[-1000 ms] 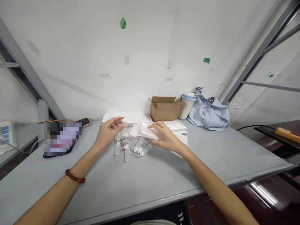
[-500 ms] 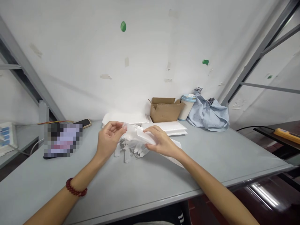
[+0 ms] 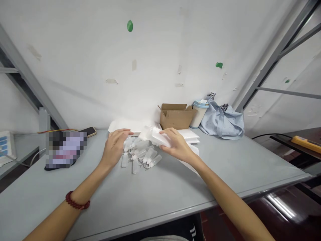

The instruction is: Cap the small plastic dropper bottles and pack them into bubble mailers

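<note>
My right hand (image 3: pixel 177 145) is closed around a white padded envelope (image 3: pixel 160 138) held above the table. Clear plastic (image 3: pixel 145 133) juts from the envelope's left end. My left hand (image 3: pixel 116 145) is apart from the envelope, its fingers stretched out and nothing visible in them. Under and between both hands lies a loose pile of small translucent white plastic pieces (image 3: pixel 135 165), tag-shaped and with thin loops. What they are exactly is too small to tell.
More white envelopes (image 3: pixel 190 135) lie behind my right hand, and a flat white stack (image 3: pixel 132 126) sits by the wall. An open cardboard box (image 3: pixel 177 119), a lidded cup (image 3: pixel 199 115) and a light-blue cloth bag (image 3: pixel 223 122) stand at the back. A phone (image 3: pixel 90 131) lies at left.
My left hand has let go of the clear plastic at the envelope's end and drawn back left. My right hand still holds the envelope, now slightly higher and further right.
</note>
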`<state>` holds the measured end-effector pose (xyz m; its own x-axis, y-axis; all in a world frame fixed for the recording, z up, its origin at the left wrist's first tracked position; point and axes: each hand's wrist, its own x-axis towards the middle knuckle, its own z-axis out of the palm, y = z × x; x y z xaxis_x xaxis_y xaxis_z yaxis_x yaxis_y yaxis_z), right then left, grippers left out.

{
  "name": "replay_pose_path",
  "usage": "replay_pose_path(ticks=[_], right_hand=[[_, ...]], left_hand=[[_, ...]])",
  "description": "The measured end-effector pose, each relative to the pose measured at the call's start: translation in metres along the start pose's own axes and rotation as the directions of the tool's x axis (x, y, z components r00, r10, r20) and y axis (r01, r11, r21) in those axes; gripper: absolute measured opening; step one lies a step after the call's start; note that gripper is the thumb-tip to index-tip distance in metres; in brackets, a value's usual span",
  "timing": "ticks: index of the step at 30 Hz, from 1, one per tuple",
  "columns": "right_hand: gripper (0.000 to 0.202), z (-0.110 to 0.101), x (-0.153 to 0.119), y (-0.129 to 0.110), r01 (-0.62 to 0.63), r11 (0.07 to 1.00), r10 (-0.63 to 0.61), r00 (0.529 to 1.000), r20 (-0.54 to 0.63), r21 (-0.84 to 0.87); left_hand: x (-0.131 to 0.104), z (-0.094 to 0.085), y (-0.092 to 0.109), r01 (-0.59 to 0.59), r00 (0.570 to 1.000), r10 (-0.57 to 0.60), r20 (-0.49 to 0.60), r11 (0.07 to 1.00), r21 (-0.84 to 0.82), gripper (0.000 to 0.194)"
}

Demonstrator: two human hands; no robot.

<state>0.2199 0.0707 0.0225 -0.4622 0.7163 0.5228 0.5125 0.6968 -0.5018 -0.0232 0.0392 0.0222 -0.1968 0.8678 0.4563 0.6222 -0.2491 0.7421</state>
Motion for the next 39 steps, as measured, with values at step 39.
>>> replay_pose_path(ticks=[39], right_hand=[[0.046,0.012,-0.009,-0.019,0.232,0.973,-0.231,0.966,0.111,0.009]], left_hand=[[-0.009,0.001,0.008,-0.188,0.925,0.186,0.332,0.982,-0.026,0.026]])
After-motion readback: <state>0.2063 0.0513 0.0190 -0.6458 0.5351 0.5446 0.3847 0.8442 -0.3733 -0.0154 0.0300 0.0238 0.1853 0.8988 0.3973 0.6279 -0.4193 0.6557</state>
